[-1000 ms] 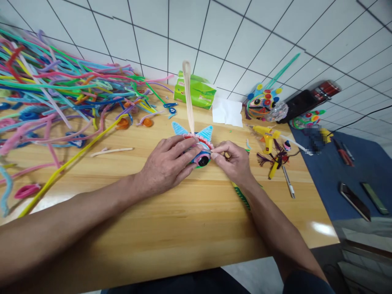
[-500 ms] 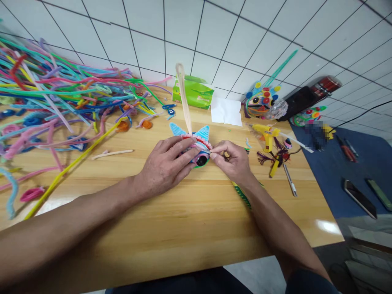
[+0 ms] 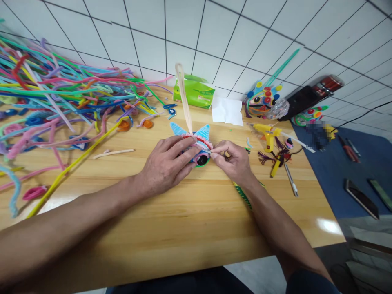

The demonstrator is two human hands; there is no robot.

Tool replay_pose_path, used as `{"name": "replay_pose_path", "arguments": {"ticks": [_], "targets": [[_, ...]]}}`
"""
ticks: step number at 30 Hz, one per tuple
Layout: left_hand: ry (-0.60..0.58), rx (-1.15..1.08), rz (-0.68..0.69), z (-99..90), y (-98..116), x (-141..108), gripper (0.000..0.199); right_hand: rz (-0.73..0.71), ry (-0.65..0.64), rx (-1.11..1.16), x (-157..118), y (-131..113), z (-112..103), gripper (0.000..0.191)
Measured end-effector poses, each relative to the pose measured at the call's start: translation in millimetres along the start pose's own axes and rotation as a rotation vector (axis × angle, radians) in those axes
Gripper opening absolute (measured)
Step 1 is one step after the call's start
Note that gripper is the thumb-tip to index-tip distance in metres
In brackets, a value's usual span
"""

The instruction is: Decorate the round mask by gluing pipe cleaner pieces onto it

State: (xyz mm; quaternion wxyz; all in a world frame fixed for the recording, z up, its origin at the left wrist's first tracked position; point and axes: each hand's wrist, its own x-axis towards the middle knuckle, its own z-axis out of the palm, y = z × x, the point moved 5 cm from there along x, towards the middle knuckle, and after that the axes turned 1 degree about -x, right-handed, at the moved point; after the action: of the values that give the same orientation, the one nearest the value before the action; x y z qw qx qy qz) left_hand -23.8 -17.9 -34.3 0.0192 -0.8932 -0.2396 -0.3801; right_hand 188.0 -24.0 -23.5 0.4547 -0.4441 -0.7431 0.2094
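Observation:
A small pipe-cleaner animal head (image 3: 203,160) lies on the table before me, with blue pointed ears, red and pink rows and a round black eye. A long cream loop of pipe cleaner (image 3: 184,98) rises from its top. Spread over its left side, my left hand (image 3: 167,163) presses and holds it, fingers closed on it and hiding much of that side. My right hand (image 3: 231,160) pinches the tip of a thin pale-blue strip (image 3: 208,150) at the head's right edge. A green and yellow patterned piece (image 3: 242,195) is partly hidden beneath my right wrist.
Heaped pipe cleaners (image 3: 70,94) cover the left of the table. Behind stand a green tissue pack (image 3: 196,94), a white sheet (image 3: 227,111) and a finished colourful head (image 3: 260,101). To the right lie a yellow glue gun (image 3: 268,136), a pen (image 3: 290,180) and a phone (image 3: 361,199).
Both hands stay in the same place on the head and strip. The whole view has shifted very slightly.

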Motion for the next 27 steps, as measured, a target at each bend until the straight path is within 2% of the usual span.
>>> {"name": "replay_pose_path", "arguments": {"ticks": [9,14,17,20,22,24,27], "targets": [[0.005,-0.006,0.003,0.2,1,0,0.036,-0.036,-0.018,-0.051,2,1,1,0.01],[0.009,-0.034,-0.011,0.8,0,0,0.038,-0.01,-0.025,-0.078,0,0,3,0.011],[0.003,-0.028,-0.01,1.6,-1,-1,0.04,0.02,-0.02,-0.052,0,0,-4,0.009],[0.007,-0.018,-0.01,1.6,-1,-1,0.039,0.125,0.145,-0.086,4,16,-29,0.006],[0.017,-0.022,-0.017,0.9,-1,-2,0.039,0.203,0.271,-0.206,6,36,-46,0.008],[0.016,-0.021,-0.021,0.2,0,-2,0.041,0.244,0.286,-0.357,8,57,-54,0.008],[0.005,-0.017,-0.026,0.0,1,-4,0.048,0.237,0.199,-0.54,8,79,-52,0.01]]}}
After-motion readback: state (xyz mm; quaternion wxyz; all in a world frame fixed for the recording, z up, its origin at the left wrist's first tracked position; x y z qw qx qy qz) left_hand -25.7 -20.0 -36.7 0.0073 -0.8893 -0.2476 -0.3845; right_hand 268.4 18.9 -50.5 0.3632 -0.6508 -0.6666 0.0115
